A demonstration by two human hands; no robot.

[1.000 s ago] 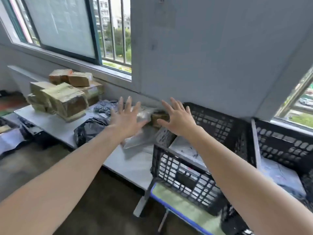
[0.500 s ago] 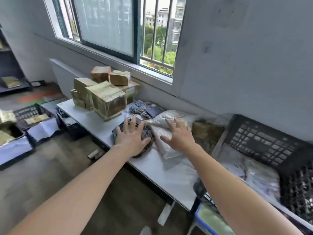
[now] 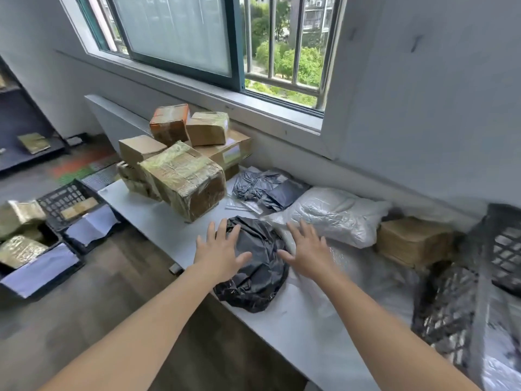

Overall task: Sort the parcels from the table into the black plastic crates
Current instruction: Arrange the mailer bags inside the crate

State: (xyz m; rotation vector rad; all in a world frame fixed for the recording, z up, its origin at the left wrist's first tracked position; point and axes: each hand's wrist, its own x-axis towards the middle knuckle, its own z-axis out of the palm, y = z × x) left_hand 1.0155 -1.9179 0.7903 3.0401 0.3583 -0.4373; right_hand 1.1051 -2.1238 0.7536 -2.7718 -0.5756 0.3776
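Both flat with fingers spread, gripping nothing: left hand (image 3: 218,253) lies on the left side of the black poly parcel (image 3: 253,280), right hand (image 3: 307,249) just off its right edge. The parcel sits at the near edge of the worktop (image 3: 169,218). Judgement: the film is soft and slippery, so close in from both sides and scoop underneath rather than pinch the top. Black crate (image 3: 504,249) stands well right of the parcel; white padded parcel (image 3: 338,215) lies just behind it, so lift clear.

Crinkled, glossy black plastic wraps the black parcel (image 3: 255,266); the white bag (image 3: 335,217) is shiny plastic film. The boxes (image 3: 186,179) are cardboard under glossy tape. The table (image 3: 158,213) looks smooth, matt white.
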